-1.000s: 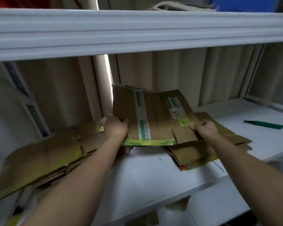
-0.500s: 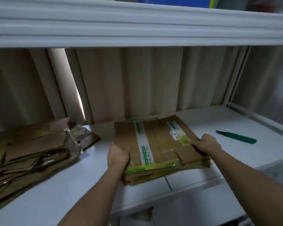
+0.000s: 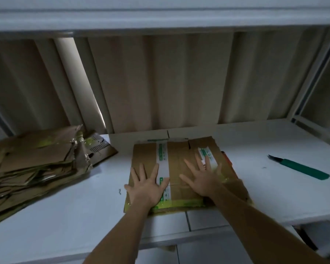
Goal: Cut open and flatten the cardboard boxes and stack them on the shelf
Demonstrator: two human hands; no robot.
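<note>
We observe both forearms reaching in from the near edge of the white shelf (image 3: pixel 65 216). Our left hand (image 3: pixel 145 187) lies flat, fingers spread and straight, palm down on the near left part of the flattened cardboard stack (image 3: pixel 179 162); our right hand (image 3: pixel 204 178) does the same on its right half, fingers splayed over a taped label. Neither hand grips anything. The stack sits mid-shelf, its front edge near the shelf lip. Left of it, apart, lies a second, messier cardboard pile (image 3: pixel 32 168). To the right, well apart, a green utility knife (image 3: pixel 303 168) rests on the shelf. Beyond hangs a beige curtain (image 3: pixel 170 82).
</note>
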